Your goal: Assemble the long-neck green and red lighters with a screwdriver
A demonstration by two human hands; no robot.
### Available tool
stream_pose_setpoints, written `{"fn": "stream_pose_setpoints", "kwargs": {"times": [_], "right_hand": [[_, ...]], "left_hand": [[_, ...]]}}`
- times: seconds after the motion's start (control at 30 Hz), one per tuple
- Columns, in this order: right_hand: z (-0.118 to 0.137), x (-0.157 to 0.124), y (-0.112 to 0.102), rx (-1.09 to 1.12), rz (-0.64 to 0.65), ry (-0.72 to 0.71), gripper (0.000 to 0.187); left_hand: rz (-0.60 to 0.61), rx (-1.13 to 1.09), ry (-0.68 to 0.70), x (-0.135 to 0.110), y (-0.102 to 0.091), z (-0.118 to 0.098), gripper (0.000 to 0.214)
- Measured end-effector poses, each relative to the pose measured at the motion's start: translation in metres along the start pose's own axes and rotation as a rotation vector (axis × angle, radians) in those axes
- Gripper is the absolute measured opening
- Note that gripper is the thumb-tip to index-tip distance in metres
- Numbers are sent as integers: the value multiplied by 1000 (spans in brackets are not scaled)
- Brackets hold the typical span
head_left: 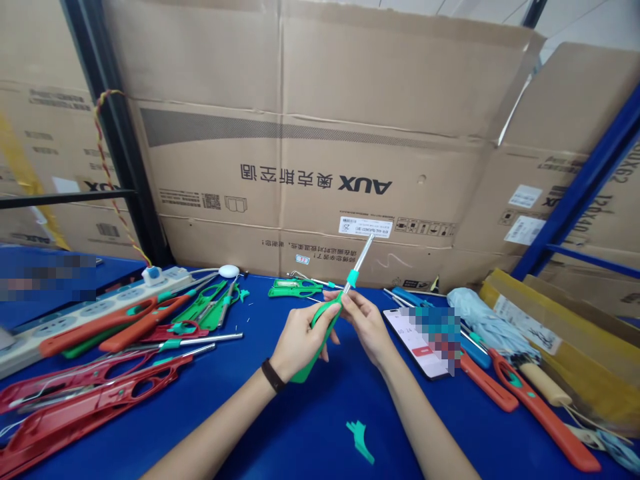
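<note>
A green long-nosed lighter (327, 317) is held up above the blue table, its metal tube pointing up and away. My left hand (299, 337) is closed around the green handle. My right hand (366, 323) is closed on the upper end of the handle, by the teal collar at the base of the tube. Much of the handle is hidden by my fingers. A loose teal trigger-like piece (361, 441) lies on the table below my right hand.
Red lighter shells (100, 407), orange lighters (145, 323) and open green shells (205, 308) lie left, beside a white power strip (120, 303). Right are a phone (417, 343), orange lighters (545, 413), a pale blue umbrella (493, 327) and a yellow-taped box (575, 360). Cardboard (315, 80) stands behind.
</note>
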State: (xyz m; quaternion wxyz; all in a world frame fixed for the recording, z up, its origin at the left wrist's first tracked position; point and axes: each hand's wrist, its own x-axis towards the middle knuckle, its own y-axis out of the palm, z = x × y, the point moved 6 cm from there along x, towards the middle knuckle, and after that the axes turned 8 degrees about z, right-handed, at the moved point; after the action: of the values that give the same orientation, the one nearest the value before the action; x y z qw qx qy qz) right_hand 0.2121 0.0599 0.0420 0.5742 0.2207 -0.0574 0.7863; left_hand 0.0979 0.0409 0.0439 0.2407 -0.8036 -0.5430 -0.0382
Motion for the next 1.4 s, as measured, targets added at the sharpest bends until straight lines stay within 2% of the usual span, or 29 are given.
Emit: {"fn": "stream_pose_setpoints", "kwargs": {"times": [0.17,0.47,0.67,1.07,1.27,1.4], "right_hand": [[-2,-2,4,26,-1,-11,28],[-25,-3,13,125,-3,60,26],[-23,-4,10,147,-15,60,26],[-19,-6,10,130,-33,15,21],[-22,-6,11,172,-49,37,25],[-29,-4,12,232,-52,82,36]], "left_hand": [[-5,-13,-12,1,2,5,41],[-25,102,-36,0,2,12,40],[33,162,-38,2,0,13,34],[9,254,-44,1,-3,14,43],[22,203,-60,1,-2,15,40],[-22,338,-26,2,-6,9,41]]}}
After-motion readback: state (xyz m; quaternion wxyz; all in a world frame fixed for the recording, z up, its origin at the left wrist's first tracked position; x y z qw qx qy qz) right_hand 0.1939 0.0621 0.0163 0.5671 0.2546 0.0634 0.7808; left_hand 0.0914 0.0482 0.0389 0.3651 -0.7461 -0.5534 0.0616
